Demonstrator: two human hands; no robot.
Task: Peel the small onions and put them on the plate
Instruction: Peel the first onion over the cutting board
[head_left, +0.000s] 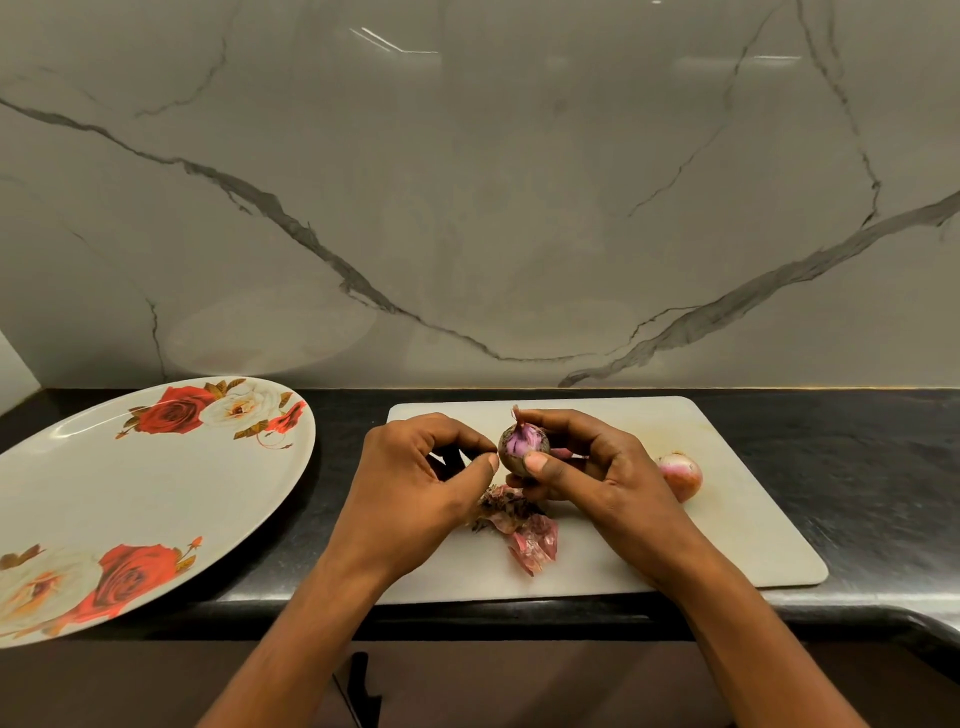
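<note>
A small onion (522, 444), partly skinned with purple flesh showing, is held above the white cutting board (727, 530). My right hand (587, 462) grips it with thumb in front and fingers behind. My left hand (421, 478) is just left of the onion, fingers curled, its thumb tip close to or touching the onion's side; nothing shows in it. A second onion (681, 475) lies on the board behind my right hand. A large white plate (130, 493) with red and white roses sits at the left with no onions on it.
Loose pink and brown onion skins (519, 530) lie on the board below my hands. The board rests on a black countertop (857, 467) against a marble wall. The plate overhangs the counter's front edge at the left.
</note>
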